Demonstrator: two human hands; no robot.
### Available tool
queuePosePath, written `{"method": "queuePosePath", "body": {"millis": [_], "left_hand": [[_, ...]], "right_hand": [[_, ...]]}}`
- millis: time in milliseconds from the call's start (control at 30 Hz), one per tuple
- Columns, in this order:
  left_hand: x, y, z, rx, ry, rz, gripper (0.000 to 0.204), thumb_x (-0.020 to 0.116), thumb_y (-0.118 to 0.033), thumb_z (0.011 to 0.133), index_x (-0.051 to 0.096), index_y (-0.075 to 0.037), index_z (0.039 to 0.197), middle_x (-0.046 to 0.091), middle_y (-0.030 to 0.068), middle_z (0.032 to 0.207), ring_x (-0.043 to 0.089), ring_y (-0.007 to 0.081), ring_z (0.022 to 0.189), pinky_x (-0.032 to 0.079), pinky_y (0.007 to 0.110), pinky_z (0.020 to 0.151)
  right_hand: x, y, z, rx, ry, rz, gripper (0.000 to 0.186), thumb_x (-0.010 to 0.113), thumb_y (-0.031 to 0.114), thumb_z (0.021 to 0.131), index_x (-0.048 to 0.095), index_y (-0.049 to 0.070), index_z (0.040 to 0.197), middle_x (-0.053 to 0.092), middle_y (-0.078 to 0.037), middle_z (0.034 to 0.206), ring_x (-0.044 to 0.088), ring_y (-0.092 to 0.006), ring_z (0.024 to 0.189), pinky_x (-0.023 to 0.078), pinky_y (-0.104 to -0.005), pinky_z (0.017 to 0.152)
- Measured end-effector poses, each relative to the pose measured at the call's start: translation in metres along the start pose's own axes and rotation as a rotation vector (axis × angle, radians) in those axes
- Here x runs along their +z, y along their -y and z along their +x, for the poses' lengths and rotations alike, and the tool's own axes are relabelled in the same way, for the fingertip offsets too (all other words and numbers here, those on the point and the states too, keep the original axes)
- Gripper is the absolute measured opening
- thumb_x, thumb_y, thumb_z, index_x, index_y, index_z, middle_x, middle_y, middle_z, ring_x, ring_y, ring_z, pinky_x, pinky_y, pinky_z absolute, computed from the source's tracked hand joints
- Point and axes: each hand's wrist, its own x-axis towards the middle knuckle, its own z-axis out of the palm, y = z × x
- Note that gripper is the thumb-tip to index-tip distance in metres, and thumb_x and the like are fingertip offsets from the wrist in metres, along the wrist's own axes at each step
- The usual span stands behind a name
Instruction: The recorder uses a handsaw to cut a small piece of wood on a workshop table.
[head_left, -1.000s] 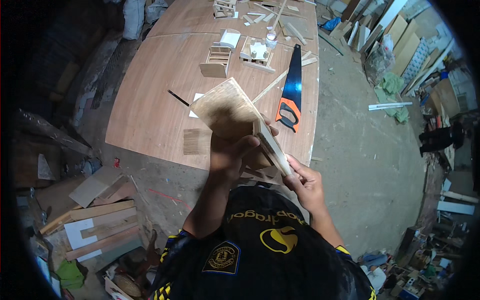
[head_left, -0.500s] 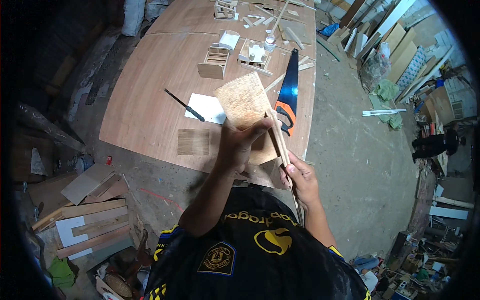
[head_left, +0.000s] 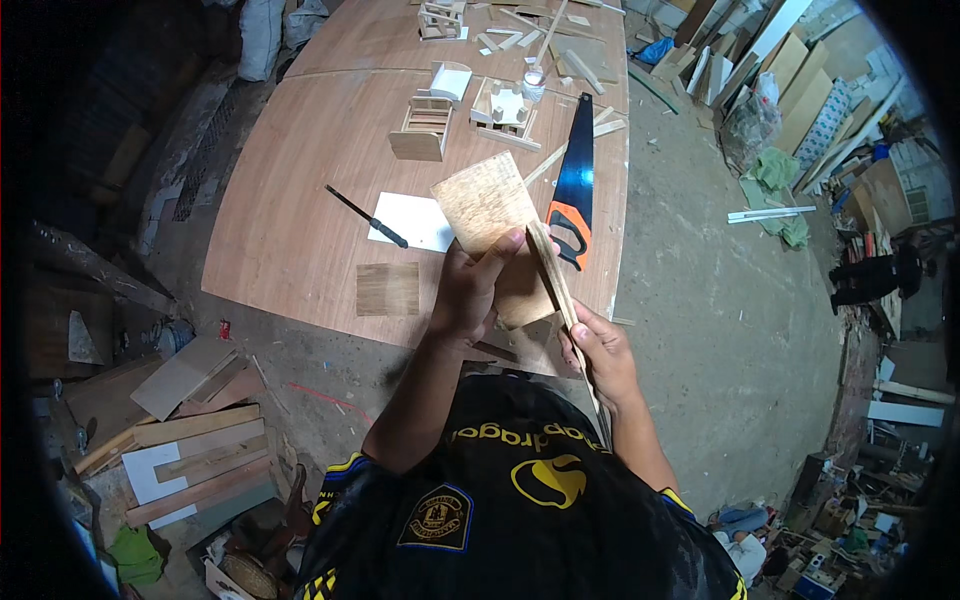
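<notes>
My left hand (head_left: pixel 470 285) grips a pale plywood board (head_left: pixel 483 195), its thumb pressed near a narrow wooden strip (head_left: pixel 555 280) that runs along the board's right side. Lower down, my right hand (head_left: pixel 600 355) is closed on that strip, its thumb on top. Beyond them on the table lie a hand saw with an orange handle (head_left: pixel 570 215), a white sheet (head_left: pixel 405 222), a thin dark tool (head_left: pixel 385 228) and a square wood piece (head_left: pixel 387 289).
Small wooden furniture-like pieces (head_left: pixel 420 140), a jar (head_left: pixel 533 85) and offcuts (head_left: pixel 585 70) sit farther back on the table (head_left: pixel 270 200). Board piles (head_left: pixel 190 460) lie lower left; leaning planks (head_left: pixel 800 110) stand right. A dark-clothed person (head_left: pixel 880 280) is at the right.
Since a second ago the board has turned more upright and shifted right, uncovering the white sheet and dark tool. The strip now slants more steeply, and both hands still hold on.
</notes>
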Motion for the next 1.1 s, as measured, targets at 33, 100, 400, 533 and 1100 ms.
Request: {"method": "queuePosePath", "body": {"millis": [33,100,400,533,1100], "left_hand": [[0.001,-0.001,0.0,0.004,-0.003,0.003,0.038,0.061,-0.026,0.092,0.055,0.003,0.117,0.068,0.0176,0.1,0.07,0.0238,0.092,0.058,0.038,0.082],[0.003,-0.002,0.0,0.005,0.0,0.006,0.037,0.062,-0.024,0.092,0.055,0.003,0.116,0.069,0.0171,0.1,0.07,0.0233,0.09,0.059,0.037,0.081],[0.009,-0.007,0.0,0.013,0.011,0.001,0.04,0.065,-0.027,0.091,0.056,0.003,0.115,0.068,0.0171,0.098,0.07,0.0241,0.093,0.059,0.038,0.081],[0.011,-0.013,-0.005,-0.033,-0.052,-0.025,0.038,0.062,-0.025,0.093,0.057,0.005,0.115,0.068,0.0177,0.1,0.07,0.0241,0.091,0.059,0.037,0.079],[0.006,-0.009,-0.009,0.015,0.051,-0.151,0.037,0.053,-0.023,0.1,0.055,0.008,0.12,0.066,0.0213,0.107,0.068,0.027,0.095,0.059,0.04,0.081]], "right_hand": [[0.0,0.0,0.0,-0.002,0.002,-0.002,0.047,0.059,0.016,0.097,0.048,-0.002,0.139,0.057,-0.001,0.08,0.05,-0.0084,0.066,0.041,-0.0211,0.059],[0.001,0.002,0.0,-0.007,-0.003,-0.004,0.047,0.059,0.016,0.097,0.048,-0.002,0.139,0.057,-0.001,0.08,0.05,-0.0085,0.066,0.041,-0.0211,0.059],[0.0,0.004,-0.001,-0.016,-0.02,-0.044,0.046,0.06,0.013,0.097,0.049,-0.003,0.139,0.057,0.001,0.08,0.047,-0.0057,0.065,0.038,-0.02,0.058],[0.002,0.008,-0.002,-0.045,-0.029,-0.099,0.046,0.061,0.012,0.096,0.05,-0.002,0.138,0.059,0.003,0.082,0.045,-0.0029,0.063,0.036,-0.0184,0.057],[0.011,0.032,-0.005,-0.033,-0.009,-0.211,0.042,0.062,0.009,0.095,0.053,-0.002,0.135,0.065,0.004,0.092,0.053,-0.0001,0.077,0.043,-0.0158,0.07]]}}
